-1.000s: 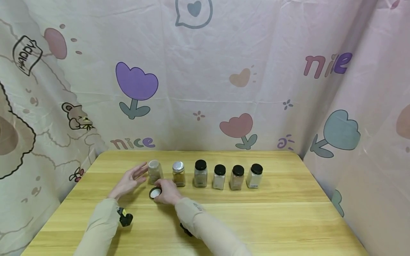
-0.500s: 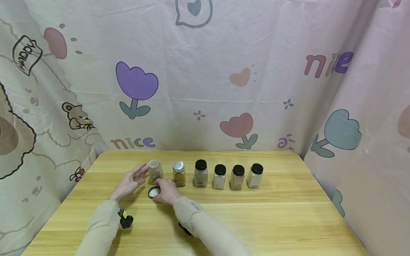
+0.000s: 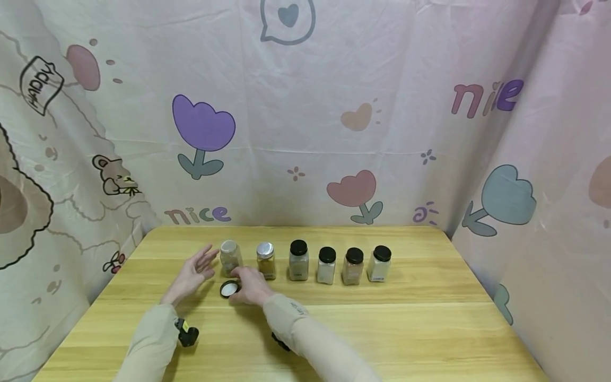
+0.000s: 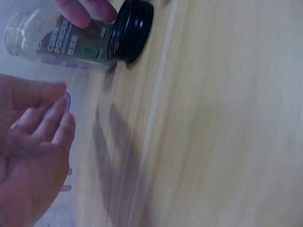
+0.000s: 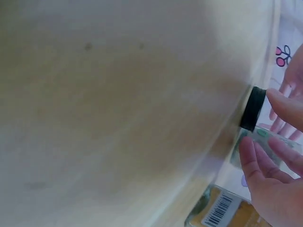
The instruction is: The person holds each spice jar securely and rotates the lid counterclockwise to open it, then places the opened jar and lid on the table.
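A clear jar of cumin powder point(image 3: 231, 259) point(image 4: 71, 42) stands uncapped at the left end of a row. Just in front of it, a black lid point(image 3: 229, 289) point(image 4: 134, 33) lies on the table with its white inside up. Around the lid's right side is the right hand point(image 3: 253, 287) point(image 5: 277, 184), thumb and fingers spread; the thumb tip is close to the rim, and whether it touches cannot be told. To the jar's left, the left hand point(image 3: 189, 274) point(image 4: 35, 146) hovers with relaxed fingers, holding nothing.
To the right stand a silver-lidded jar point(image 3: 265, 261) and several black-lidded jars, among them a taller one point(image 3: 298, 261) and one at the row's end point(image 3: 380, 263). A printed curtain point(image 3: 296, 132) hangs behind the wooden table point(image 3: 382, 334).
The lid has shifted slightly left. The right hand followed it, then drew back a little to the right, its fingers farther from the lid. The left hand has barely moved.
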`<state>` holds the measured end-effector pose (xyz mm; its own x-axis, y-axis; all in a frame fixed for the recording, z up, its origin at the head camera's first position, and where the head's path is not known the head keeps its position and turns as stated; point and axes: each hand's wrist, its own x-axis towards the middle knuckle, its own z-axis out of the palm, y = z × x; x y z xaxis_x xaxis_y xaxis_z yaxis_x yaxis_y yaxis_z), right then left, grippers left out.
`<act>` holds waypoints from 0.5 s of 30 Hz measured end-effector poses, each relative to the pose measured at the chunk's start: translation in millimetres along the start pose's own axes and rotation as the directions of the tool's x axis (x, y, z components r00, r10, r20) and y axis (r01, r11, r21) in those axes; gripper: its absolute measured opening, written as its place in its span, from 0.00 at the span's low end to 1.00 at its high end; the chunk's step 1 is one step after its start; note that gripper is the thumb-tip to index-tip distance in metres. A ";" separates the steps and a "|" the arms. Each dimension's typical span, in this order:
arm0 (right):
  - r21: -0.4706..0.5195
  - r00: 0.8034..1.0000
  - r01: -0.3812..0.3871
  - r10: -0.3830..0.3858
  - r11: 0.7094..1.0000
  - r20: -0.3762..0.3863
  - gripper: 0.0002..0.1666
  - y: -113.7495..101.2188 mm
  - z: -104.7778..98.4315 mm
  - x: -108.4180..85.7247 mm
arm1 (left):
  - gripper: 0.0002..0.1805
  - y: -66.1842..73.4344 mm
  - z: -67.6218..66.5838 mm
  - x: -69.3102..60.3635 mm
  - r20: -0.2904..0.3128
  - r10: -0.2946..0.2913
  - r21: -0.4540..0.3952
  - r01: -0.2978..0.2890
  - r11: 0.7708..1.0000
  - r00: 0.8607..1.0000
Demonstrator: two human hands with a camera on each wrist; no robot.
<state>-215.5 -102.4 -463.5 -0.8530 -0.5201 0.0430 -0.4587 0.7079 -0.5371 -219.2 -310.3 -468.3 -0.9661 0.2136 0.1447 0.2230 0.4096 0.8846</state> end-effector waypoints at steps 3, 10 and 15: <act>-0.005 1.000 0.022 -0.022 1.000 0.001 0.34 -0.3 -5.2 -4.6 | 0.45 3.0 3.3 -2.4 -0.071 -0.038 -0.014 0.037 0.999 0.997; 0.072 1.000 0.031 -0.031 0.997 -0.003 0.31 7.7 -15.7 -16.8 | 0.45 15.8 16.5 -5.3 -0.277 -0.164 -0.111 0.138 0.984 0.947; 0.150 0.999 0.053 -0.052 0.987 -0.013 0.31 18.5 -23.4 -24.6 | 0.40 29.5 27.4 -11.2 -0.413 -0.228 -0.076 0.216 0.973 0.882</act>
<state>-208.9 -65.3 -454.8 -0.8313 -0.5498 0.0817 -0.4607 0.5995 -0.6545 -198.2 -276.3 -456.0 -0.9564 -0.2709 0.1093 -0.0011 0.3774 0.9261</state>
